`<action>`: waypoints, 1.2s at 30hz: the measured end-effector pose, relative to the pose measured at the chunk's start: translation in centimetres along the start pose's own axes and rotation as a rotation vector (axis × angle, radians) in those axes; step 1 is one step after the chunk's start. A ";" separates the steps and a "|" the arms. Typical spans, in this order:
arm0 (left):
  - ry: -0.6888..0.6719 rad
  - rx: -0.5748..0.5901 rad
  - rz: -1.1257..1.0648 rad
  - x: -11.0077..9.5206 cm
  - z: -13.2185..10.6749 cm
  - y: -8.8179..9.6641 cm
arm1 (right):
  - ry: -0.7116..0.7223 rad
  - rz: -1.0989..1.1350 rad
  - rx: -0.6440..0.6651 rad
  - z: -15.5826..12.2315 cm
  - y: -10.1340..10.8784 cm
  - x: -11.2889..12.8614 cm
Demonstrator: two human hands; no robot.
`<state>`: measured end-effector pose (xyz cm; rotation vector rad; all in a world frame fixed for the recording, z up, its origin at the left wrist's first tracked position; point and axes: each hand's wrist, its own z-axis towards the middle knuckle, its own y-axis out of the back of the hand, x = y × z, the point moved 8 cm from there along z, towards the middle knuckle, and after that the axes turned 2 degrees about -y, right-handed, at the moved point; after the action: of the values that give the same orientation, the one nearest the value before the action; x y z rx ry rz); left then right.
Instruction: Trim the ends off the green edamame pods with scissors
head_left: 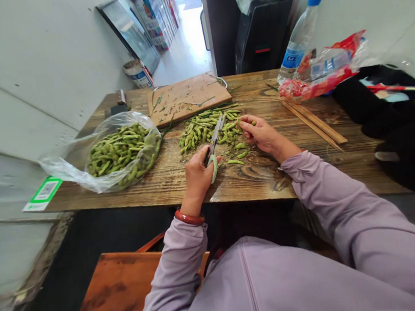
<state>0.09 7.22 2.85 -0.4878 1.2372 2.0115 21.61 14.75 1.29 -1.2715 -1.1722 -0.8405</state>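
My left hand [197, 172] is closed round the handles of a pair of scissors [216, 136], whose blades point away from me and stand a little apart. In the fingertips of my right hand [261, 133] a green edamame pod [240, 123] is pinched, just right of the blade tips. Beneath the blades spreads a heap of edamame pods [199, 127], and a few stray pods [236, 162] lie nearer to me among small scraps. To the left, an open clear plastic bag [102, 184] holds many more pods.
Behind the heap lies a wooden cutting board [187, 96] strewn with green bits. Wooden chopsticks [312, 121] rest at the right, near a water bottle [297, 41], red plastic packaging [296, 89] and a black bag [363, 96]. A wooden stool [117, 286] stands below the table [173, 185].
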 end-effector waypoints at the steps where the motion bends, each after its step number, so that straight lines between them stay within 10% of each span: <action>1: 0.001 0.001 -0.005 0.0 0.0 0.0 | 0.002 0.006 -0.006 0.0 0.0 0.0; 22: -0.021 0.122 -0.075 -0.3 -0.1 -0.8 | -0.027 0.102 0.108 -0.8 -2.0 -0.4; 36: -0.074 0.145 -0.041 -1.2 0.0 -0.7 | 0.329 -0.417 0.142 -2.0 -3.3 1.6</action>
<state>1.47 6.93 3.18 -0.3629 1.3053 1.8729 19.26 12.52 3.83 -0.7449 -1.2186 -1.1978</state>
